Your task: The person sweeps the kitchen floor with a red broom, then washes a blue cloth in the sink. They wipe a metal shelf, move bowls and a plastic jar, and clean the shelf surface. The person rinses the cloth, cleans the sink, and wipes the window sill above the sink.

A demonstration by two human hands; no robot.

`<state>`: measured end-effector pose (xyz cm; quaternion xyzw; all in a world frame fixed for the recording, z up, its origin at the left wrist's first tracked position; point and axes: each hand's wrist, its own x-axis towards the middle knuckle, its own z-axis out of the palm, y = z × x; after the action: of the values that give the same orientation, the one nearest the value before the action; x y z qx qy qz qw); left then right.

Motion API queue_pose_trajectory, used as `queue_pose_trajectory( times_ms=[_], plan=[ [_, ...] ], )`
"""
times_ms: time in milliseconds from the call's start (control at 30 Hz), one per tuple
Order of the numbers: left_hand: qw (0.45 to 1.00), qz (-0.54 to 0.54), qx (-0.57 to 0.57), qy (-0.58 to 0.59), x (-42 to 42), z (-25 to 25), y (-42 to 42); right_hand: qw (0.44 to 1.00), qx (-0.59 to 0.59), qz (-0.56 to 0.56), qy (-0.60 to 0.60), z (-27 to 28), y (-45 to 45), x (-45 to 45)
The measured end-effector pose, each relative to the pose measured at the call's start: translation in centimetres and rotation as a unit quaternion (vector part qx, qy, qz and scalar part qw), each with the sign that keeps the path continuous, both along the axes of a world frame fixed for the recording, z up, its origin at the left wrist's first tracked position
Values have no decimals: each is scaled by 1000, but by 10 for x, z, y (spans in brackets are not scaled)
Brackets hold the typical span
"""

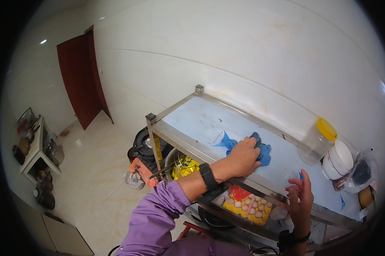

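Note:
On the top shelf of a stainless steel rack point(211, 156), my left hand point(243, 157) presses down on a crumpled blue cloth point(265, 155). Parts of the cloth stick out around my fingers. The shelf surface is covered by a light blue protective film point(192, 118) with dark specks and smudges. My right hand point(301, 200) is raised by the front edge of the rack, fingers apart and holding nothing. Farther right on the shelf, a clear plastic jar with a yellow lid point(317, 140) stands beside tilted white bowls point(337, 161).
A plastic bag point(360, 172) lies past the bowls. Under the top shelf sit a yellow tray of eggs point(248, 209) and a pot with a yellow packet point(186, 168). Black cookware point(146, 144) is left of the rack. A tiled wall point(243, 64) rises behind; a low cabinet point(35, 147) stands far left.

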<state>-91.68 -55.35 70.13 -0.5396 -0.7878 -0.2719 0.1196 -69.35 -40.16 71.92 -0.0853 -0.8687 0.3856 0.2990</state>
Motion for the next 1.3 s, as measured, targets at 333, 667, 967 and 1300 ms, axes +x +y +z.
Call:
queue_pose_trajectory(
  times_ms=[333,667,967,1300],
  plan=[
    [908,337,-20,249,-65,-8,-202,990,23,-113,79,-46,49,34],
    [877,280,366,135,31,-74,-98,983,99,-129,83,-61,50,26],
    [753,465,433,171,-63,-92,-184,980,167,-92,52,-58,52,29],
    [780,379,497,-21,-50,-124,-181,942,310,-125,29,-58,52,22]
  ],
)
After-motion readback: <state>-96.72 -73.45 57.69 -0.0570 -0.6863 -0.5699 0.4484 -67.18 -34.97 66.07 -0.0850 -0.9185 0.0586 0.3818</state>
